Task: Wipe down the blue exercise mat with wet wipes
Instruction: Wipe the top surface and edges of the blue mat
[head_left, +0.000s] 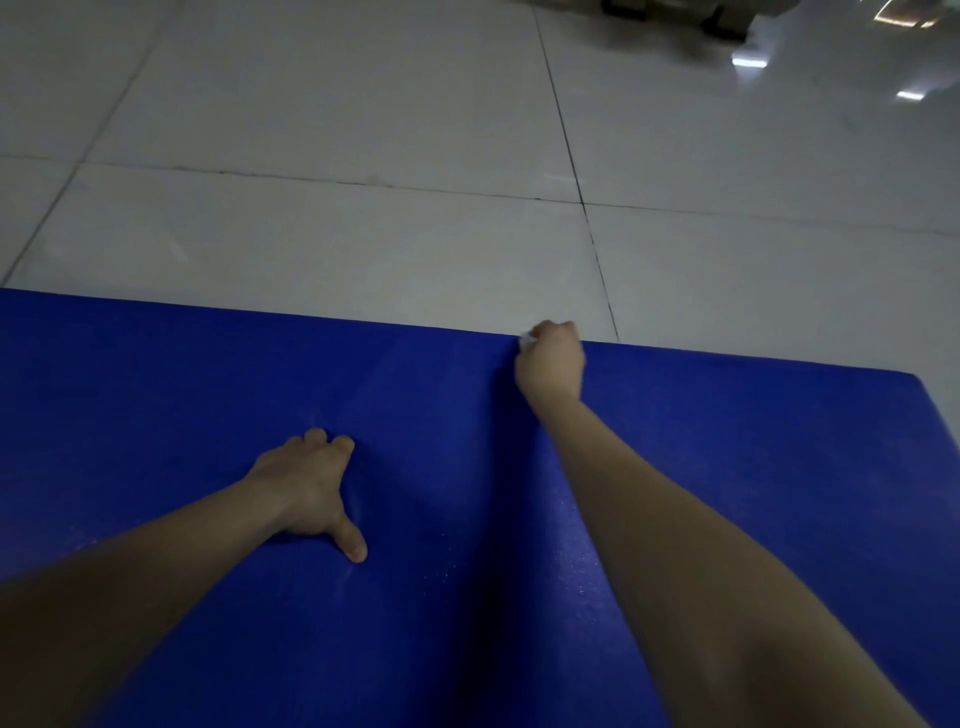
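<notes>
Fisted round a white wipe (525, 339), my right hand (550, 361) sits at the far edge of the blue mat (182, 395); my left hand (311, 488) grips nothing, palm down on the mat nearer me, thumb splayed right; pale tiled floor (363, 234) lies beyond the mat.

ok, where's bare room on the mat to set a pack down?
Bare mat left of the left hand, up to the far edge; right of the right forearm, toward the far corner. Tight between the forearms, where the right hand grips a wipe at the far edge. Tiled floor beyond is bare.
</notes>
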